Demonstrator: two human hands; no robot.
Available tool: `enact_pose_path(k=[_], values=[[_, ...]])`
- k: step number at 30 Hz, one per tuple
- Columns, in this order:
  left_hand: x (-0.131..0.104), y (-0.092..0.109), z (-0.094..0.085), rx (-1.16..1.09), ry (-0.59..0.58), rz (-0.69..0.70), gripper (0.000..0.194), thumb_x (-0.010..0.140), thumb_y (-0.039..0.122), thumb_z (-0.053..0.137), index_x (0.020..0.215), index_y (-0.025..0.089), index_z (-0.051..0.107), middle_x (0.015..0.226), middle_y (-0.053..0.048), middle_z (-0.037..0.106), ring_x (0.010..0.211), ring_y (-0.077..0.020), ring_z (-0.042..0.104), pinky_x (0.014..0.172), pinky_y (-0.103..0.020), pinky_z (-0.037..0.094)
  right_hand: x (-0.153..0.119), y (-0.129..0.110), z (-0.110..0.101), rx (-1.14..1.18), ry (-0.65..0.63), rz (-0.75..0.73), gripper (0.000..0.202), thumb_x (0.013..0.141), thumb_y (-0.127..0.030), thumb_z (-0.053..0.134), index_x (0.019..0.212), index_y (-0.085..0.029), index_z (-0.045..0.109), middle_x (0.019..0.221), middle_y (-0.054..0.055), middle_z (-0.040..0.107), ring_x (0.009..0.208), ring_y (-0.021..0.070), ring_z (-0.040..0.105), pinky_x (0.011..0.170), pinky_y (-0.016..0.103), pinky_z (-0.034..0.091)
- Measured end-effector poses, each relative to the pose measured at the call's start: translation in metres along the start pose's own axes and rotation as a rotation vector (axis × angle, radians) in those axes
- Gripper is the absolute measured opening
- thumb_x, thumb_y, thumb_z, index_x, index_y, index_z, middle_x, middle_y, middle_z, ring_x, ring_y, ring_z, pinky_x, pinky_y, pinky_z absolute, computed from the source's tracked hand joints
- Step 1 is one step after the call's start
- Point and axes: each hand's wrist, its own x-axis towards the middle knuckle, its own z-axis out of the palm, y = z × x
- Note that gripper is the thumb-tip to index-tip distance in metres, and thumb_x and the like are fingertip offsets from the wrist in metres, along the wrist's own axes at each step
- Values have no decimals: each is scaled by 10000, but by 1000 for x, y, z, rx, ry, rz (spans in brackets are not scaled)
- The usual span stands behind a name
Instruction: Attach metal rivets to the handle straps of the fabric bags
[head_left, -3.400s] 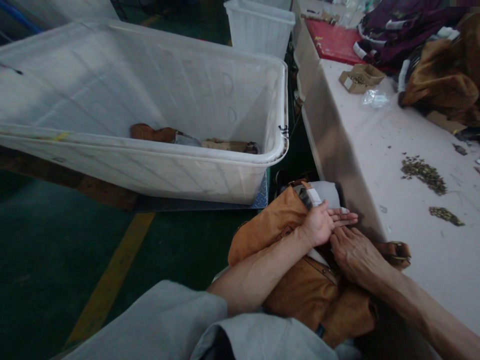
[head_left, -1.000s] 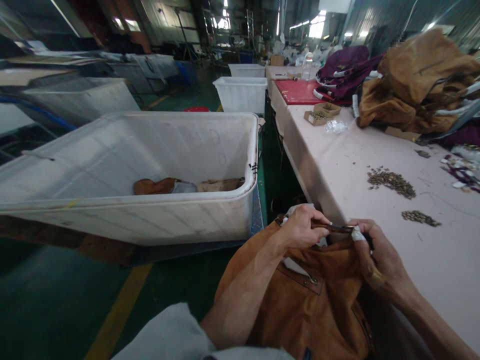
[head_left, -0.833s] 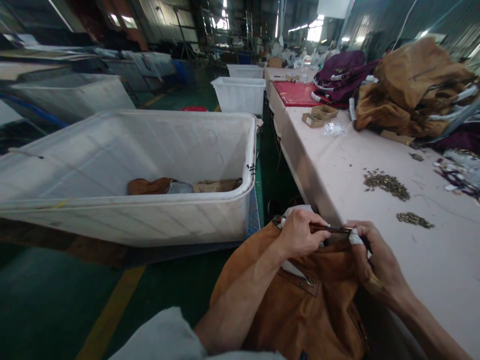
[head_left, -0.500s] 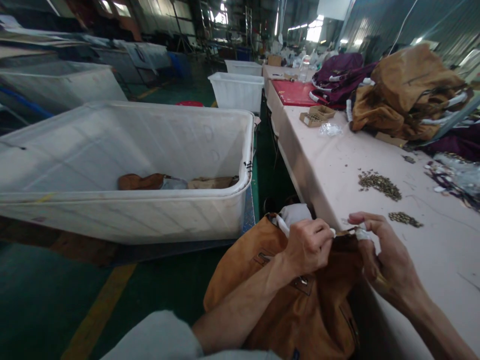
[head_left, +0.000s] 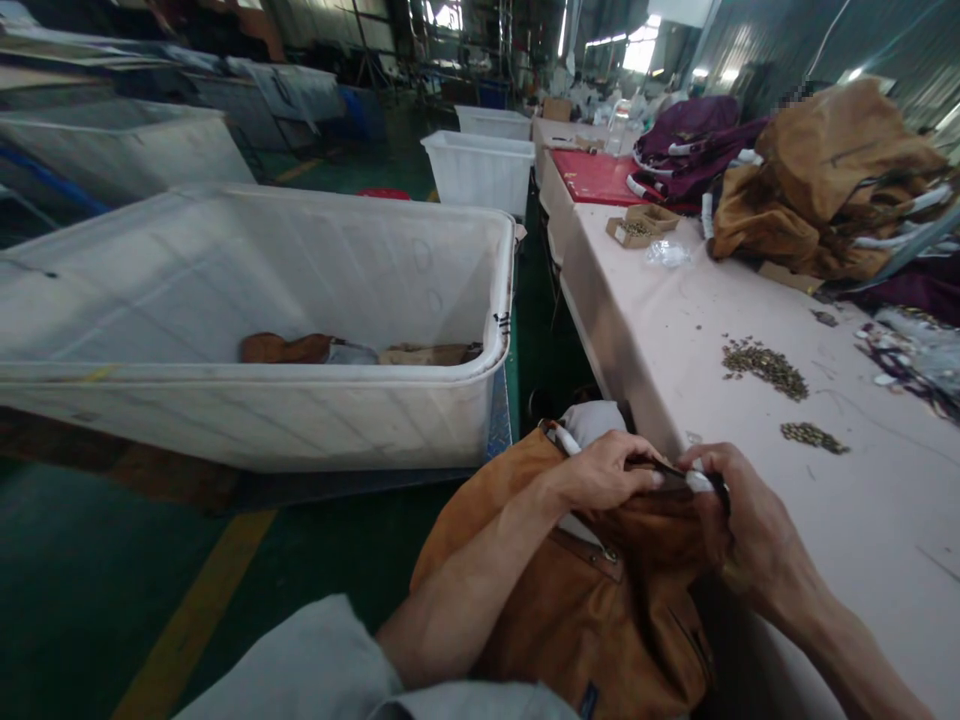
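Observation:
A brown bag (head_left: 540, 570) with a white-wrapped handle hangs against the table's near edge, in front of me. My left hand (head_left: 611, 472) is closed on the bag's upper edge, fingers bent over it. Close beside it, my right hand (head_left: 727, 500) pinches the same edge, with white wrapping on a fingertip. Between the fingers a dark strip of the rim shows; whether a small part is held there I cannot make out. On the table to the right lie a pile of small brass-coloured metal pieces (head_left: 765, 367) and a smaller pile (head_left: 814, 438).
A large white bin (head_left: 360, 420) stands left with brown bags (head_left: 289, 348) inside. The pink-covered table (head_left: 645, 320) runs along the right. On it are small cardboard boxes (head_left: 634, 232), stacked brown bags (head_left: 832, 190), purple bags (head_left: 694, 140) and a red board (head_left: 600, 178).
My left hand has opened its fist somewhat and shifted to lie along the bag's rim. Both hands have come closer together, and the bag's front flap has shifted.

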Motion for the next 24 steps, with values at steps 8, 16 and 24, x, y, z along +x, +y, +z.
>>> enact_pose_path(k=[8, 16, 24], values=[[-4, -4, -6, -542, 51, -94, 540, 588, 455, 955, 924, 84, 755, 823, -66, 692, 713, -125, 603, 696, -248, 479, -2, 9, 4, -18, 1, -101, 194, 977, -180, 483, 1162, -236, 495, 1202, 135, 579, 1105, 297, 600, 901, 500, 521], [-3, -1, 0, -266, 140, 15, 372, 655, 379, 896, 816, 87, 730, 693, 9, 578, 642, -96, 488, 585, -224, 358, 5, -5, -2, -6, -31, -114, 154, 967, -160, 504, 1091, -241, 547, 1184, 127, 590, 1127, 293, 595, 938, 518, 514], [-8, 10, 2, -61, 216, 24, 264, 659, 251, 850, 852, 96, 757, 726, 0, 627, 673, -114, 508, 604, -230, 368, 7, -6, -8, 120, -58, -59, 71, 967, -187, 536, 997, -241, 572, 1140, 99, 618, 1062, 256, 624, 882, 421, 521]])
